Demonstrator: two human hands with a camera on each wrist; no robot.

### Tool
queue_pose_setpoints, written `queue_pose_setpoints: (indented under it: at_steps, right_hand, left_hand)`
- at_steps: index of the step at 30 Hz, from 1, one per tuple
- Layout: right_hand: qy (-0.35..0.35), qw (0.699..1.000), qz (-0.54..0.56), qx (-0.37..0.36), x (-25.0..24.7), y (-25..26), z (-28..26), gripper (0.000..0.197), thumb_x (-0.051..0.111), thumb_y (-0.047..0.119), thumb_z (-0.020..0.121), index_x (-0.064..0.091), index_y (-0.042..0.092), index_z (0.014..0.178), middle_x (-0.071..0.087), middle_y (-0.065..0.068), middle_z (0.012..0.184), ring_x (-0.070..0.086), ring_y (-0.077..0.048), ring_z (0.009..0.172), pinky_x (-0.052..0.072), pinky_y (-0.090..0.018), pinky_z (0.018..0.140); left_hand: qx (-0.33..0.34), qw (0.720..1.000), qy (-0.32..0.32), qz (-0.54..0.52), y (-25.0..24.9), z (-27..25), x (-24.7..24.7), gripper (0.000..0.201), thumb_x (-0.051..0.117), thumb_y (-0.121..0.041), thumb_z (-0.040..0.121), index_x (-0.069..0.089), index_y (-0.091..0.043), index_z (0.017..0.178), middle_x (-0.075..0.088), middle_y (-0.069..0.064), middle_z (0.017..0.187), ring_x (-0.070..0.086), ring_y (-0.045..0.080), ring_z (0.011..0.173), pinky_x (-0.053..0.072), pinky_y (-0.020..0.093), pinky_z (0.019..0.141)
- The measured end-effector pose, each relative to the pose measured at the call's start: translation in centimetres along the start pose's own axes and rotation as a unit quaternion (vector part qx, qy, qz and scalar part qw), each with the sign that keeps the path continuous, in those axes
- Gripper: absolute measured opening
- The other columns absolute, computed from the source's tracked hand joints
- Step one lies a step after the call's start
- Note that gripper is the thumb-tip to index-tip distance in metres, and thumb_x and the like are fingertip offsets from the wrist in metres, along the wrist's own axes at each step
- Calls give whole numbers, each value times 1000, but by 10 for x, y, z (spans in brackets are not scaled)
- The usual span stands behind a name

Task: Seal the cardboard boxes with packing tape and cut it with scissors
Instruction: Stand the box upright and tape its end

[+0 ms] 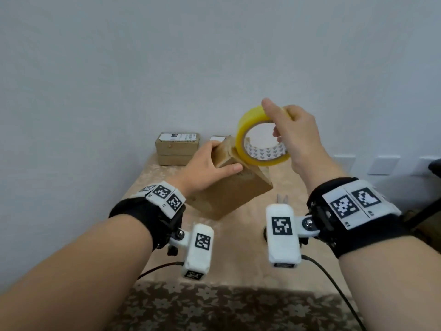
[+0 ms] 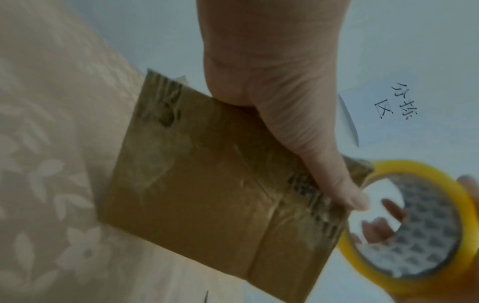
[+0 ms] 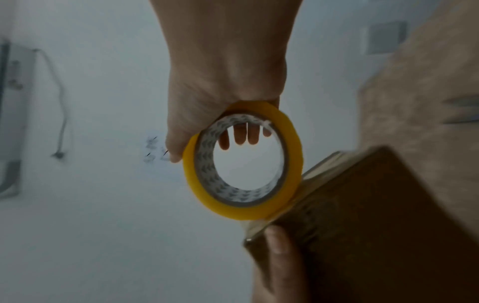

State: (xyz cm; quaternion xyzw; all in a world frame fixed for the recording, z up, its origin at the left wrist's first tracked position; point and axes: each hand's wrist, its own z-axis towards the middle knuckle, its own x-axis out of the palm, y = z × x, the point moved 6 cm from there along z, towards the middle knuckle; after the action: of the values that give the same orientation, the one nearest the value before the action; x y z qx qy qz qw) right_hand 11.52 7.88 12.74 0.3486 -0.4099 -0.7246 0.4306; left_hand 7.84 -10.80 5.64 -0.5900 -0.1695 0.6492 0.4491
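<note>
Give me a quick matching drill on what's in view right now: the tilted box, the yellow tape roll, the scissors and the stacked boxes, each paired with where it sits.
Things:
1. tilted brown cardboard box
2. yellow roll of packing tape
3. metal scissors
4. stack of two cardboard boxes

Places:
A. at the far edge of the table, by the wall
B. held up in the right hand, against the box's top edge
C. gripped at its upper end by the left hand
D. on the table, mostly hidden behind the right wrist camera

Pairs: 1-C, 2-B, 3-D, 4-A
</note>
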Motion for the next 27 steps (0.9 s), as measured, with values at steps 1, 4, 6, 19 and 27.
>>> queue_pose_setpoints:
  at_steps: [1, 4, 6, 19, 27]
  right_hand:
    - [14, 999, -37, -15, 7, 15, 4, 42, 64, 59, 80, 55, 18, 84, 55, 5, 77, 53, -12, 73, 41, -30, 70]
    - [71, 981, -174, -57, 38, 52, 11, 46, 62, 61, 80, 53, 17, 88, 50, 10, 74, 48, -6, 68, 38, -26, 60]
    - [106, 967, -220, -69, 58, 61, 12, 48, 61, 61, 80, 52, 14, 86, 47, 6, 70, 46, -10, 65, 34, -26, 55]
    - [171, 935, -304, -71, 129, 59, 2, 70, 54, 68, 81, 54, 10, 120, 56, 1, 94, 57, -20, 94, 46, -32, 73]
    - [161, 970, -184, -6, 118, 42, 3, 61, 53, 68, 81, 54, 11, 101, 60, -2, 104, 57, -23, 97, 44, -35, 78]
  left_hand:
    - [-14, 999, 0, -40, 4, -4, 2, 67, 70, -48, 76, 36, -22, 127, 48, -11, 114, 49, 6, 106, 39, 13, 82]
    - [-39, 987, 28, -154, 10, -11, 7, 81, 74, -58, 68, 32, -25, 129, 52, -7, 119, 53, 11, 112, 46, 24, 91]
    - [-32, 984, 46, -168, 5, -9, -2, 89, 78, -54, 63, 34, -24, 135, 55, -9, 125, 56, 5, 113, 46, 24, 94]
    - [-53, 984, 49, -165, 35, -20, -39, 80, 79, -48, 67, 46, -25, 135, 60, -12, 125, 55, 5, 114, 42, 32, 103]
    - [-67, 985, 31, -159, 39, -22, -39, 65, 77, -43, 73, 51, -25, 129, 61, -13, 120, 55, 1, 110, 42, 31, 103]
